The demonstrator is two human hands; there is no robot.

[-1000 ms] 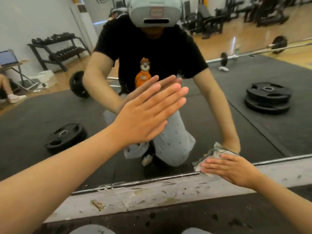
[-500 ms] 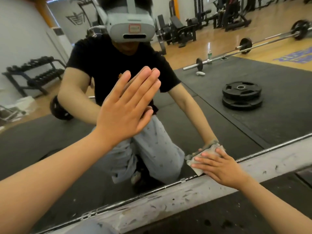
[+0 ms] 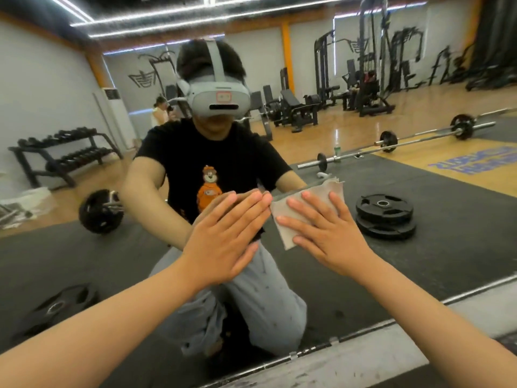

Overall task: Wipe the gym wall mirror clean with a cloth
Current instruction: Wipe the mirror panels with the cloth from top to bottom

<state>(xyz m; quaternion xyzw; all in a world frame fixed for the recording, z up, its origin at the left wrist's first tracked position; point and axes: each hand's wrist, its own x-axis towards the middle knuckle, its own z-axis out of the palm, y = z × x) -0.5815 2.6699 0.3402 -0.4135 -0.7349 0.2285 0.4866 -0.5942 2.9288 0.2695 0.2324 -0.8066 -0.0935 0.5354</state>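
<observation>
Up from the lower edge, the right hand (image 3: 333, 236) has carried the grey cloth (image 3: 319, 196) to mid-glass on the gym wall mirror (image 3: 453, 247), which fills nearly the whole view. Reflected in it are black floor mats, wood flooring and weight machines at 12 to 2 o'clock. A dumbbell rack (image 3: 61, 155) shows at 9 o'clock, a long barbell (image 3: 391, 145) at 2 and stacked weight plates (image 3: 384, 217) at 3. A scuffed pale sill (image 3: 363, 357) runs under the mirror from 6 to 4 o'clock. Glass lies open on either side of the hands. Just beside the cloth, at its 9 o'clock, the left hand (image 3: 223, 242) rests flat on the glass, fingers straight and together, holding nothing. Right-hand fingers are spread straight, pressing the cloth flat against the mirror.
</observation>
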